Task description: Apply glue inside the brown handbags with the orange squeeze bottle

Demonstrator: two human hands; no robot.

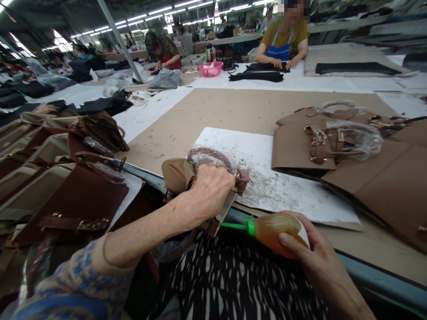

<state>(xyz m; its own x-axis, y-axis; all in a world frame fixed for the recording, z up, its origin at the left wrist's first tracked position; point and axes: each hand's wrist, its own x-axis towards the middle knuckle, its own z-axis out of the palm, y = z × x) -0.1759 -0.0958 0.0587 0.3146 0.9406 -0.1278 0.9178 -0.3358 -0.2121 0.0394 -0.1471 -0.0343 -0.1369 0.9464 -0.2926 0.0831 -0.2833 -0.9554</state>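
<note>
My left hand (213, 189) is closed on a brown handbag (178, 173) at the table's front edge, beside its plastic-wrapped handle. The bag hangs partly over the edge, tilted, and my forearm hides some of it. In my right hand (307, 244) is a squeeze bottle (275, 231) of amber liquid with a green cap, lying nearly sideways. Its thin green nozzle points left and meets the lower edge of the bag; whether the tip touches is hard to tell. A white sheet (267, 186) strewn with dark threads or smears lies behind the hands.
Dark red-brown bags (76, 200) are piled on the left. Taupe bags (376, 164) with wrapped handles lie on the right of the cardboard-covered table (240, 104). Across it, a person (283, 40) handles black pieces (256, 76) near a pink basket (211, 69).
</note>
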